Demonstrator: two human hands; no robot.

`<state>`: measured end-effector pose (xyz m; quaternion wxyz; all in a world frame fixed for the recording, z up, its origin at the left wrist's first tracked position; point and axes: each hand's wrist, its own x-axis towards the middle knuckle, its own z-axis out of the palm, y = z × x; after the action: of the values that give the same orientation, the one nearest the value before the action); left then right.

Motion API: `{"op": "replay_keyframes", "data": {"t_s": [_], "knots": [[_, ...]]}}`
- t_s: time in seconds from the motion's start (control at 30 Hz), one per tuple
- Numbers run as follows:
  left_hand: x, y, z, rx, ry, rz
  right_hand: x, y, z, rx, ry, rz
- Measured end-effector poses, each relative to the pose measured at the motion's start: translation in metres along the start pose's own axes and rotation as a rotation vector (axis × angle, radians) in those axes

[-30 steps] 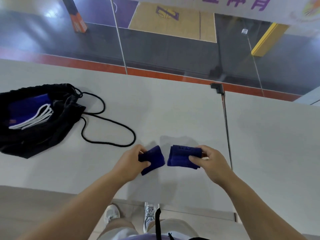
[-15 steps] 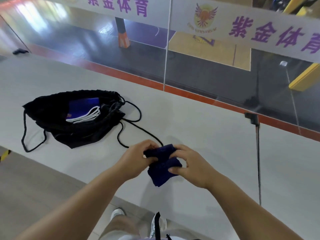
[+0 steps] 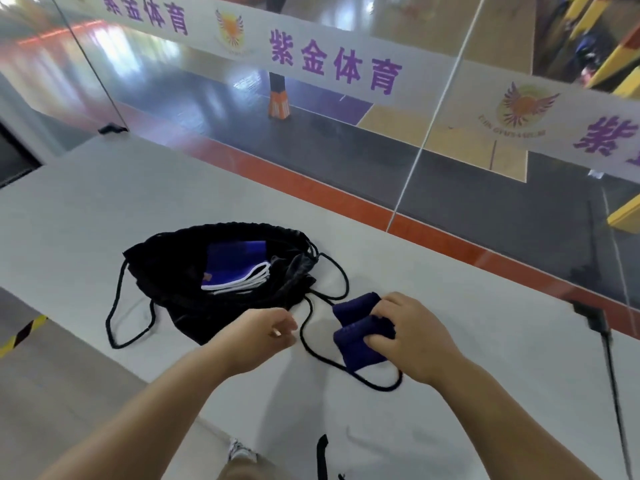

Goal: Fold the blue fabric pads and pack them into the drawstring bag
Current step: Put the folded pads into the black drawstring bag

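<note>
Right now my right hand point(image 3: 414, 336) grips the folded dark blue fabric pads point(image 3: 356, 336), thumb underneath and fingers curled over the top, holding the bundle just to the right of the black drawstring bag point(image 3: 180, 268) and above a loop of its black cord point(image 3: 332, 358). My left hand point(image 3: 261, 336) grasps nothing; its fingers hang loosely curled, just off the bag's near edge, between the bag and the bundle. That bag lies flat on the pale grey table point(image 3: 485, 393) with its mouth gaping, and inside it rests a blue folded cloth with white edging point(image 3: 239, 268). Beyond the bag, past the table's far edge, stands a glass wall with a white banner in purple lettering point(image 3: 332, 60).
</note>
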<state>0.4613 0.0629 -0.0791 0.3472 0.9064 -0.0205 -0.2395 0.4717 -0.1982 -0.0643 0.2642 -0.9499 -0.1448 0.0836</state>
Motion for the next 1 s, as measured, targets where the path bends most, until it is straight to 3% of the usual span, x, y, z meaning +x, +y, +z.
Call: {"op": "replay_keyframes", "data": {"t_s": [0.1, 0.27, 0.43, 0.63, 0.8, 1.0], "knots": [[0.011, -0.034, -0.045, 0.111, 0.025, 0.029, 0.038, -0.026, 0.008, 0.031, 0.072, 0.040], [0.031, -0.092, -0.112, 0.055, 0.223, -0.043, 0.096, -0.077, 0.032, 0.167, 0.173, 0.085], [0.052, -0.143, -0.155, 0.222, 0.373, -0.063, 0.144, -0.127, 0.065, 0.328, 0.230, 0.110], [0.062, -0.168, -0.175, 0.339, 0.365, -0.116, 0.183, -0.171, 0.108, 0.313, 0.066, 0.013], [0.064, -0.179, -0.182, 0.158, 0.190, -0.161, 0.199, -0.194, 0.132, 0.191, -0.004, 0.023], [0.064, -0.183, -0.197, 0.026, 0.259, -0.136, 0.212, -0.208, 0.153, -0.052, -0.153, -0.082]]}}
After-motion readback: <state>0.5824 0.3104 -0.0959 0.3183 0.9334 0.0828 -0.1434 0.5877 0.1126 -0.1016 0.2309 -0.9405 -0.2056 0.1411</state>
